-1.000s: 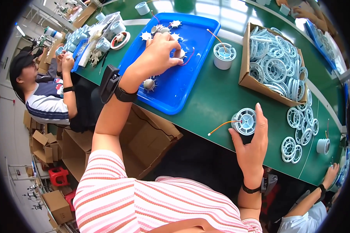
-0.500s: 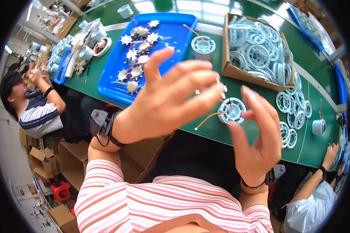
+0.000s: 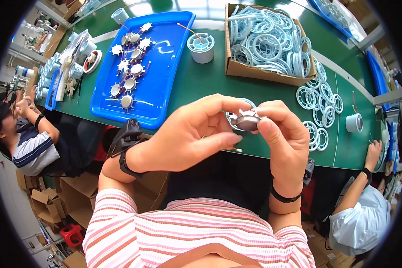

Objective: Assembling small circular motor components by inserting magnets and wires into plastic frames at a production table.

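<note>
My right hand (image 3: 286, 134) pinches a round silver part with pale star-like prongs (image 3: 248, 120) between thumb and fingers. My left hand (image 3: 196, 129) curls in from the other side, its index finger at the top of the part and its thumb just below. Behind the fingers shows a pale blue round housing (image 3: 230, 117), mostly hidden by my hands. Under my left thumb, a thin wire ends in a small white connector (image 3: 239, 150).
A blue tray (image 3: 163, 96) with several similar pronged parts stands left. Beyond my hands are a pale blue cup-shaped housing (image 3: 202, 53) and a cardboard box (image 3: 268, 77) of rings. Loose rings (image 3: 321, 116) and another housing (image 3: 354, 123) lie right. People work at both sides.
My hands were spread apart above the housing, the right one open; both have closed in on the pronged part. The view has shifted, so the tray and box appear further left.
</note>
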`<state>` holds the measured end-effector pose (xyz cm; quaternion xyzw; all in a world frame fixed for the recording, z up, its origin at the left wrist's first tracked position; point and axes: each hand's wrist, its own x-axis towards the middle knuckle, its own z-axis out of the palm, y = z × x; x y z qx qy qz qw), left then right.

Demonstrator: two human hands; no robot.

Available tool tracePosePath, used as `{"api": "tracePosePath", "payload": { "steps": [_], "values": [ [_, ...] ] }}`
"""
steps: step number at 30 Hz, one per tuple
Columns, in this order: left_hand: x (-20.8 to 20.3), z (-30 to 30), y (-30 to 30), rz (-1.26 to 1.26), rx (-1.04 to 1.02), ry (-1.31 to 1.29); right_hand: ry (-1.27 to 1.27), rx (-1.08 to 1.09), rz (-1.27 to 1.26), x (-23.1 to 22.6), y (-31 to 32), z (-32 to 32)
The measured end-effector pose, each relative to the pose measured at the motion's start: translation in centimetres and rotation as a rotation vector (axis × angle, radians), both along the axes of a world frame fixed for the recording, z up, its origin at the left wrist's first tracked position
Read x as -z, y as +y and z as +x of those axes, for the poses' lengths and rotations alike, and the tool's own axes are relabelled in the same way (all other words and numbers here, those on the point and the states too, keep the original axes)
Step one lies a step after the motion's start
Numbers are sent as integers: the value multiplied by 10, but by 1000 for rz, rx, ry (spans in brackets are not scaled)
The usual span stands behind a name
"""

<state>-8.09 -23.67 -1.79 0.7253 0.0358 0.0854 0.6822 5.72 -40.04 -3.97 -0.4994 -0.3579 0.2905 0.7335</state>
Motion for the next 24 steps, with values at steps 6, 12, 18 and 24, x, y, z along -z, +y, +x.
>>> {"api": "tracePosePath", "payload": {
  "steps": [6,12,18,24],
  "values": [
    [13,-1,12,513,105,-193,270,-38,-36,3,-7,0],
    [-4,-3,-13,-227,7,-5,286,-151,-81,-12,-16,-3],
    [-11,-6,-8,-278,110,149,128,-111,-133,-19,-25,-2],
    [-2,-10,-6,17,108,-50,253,-66,-114,-9,-23,-4]
  ]
}}
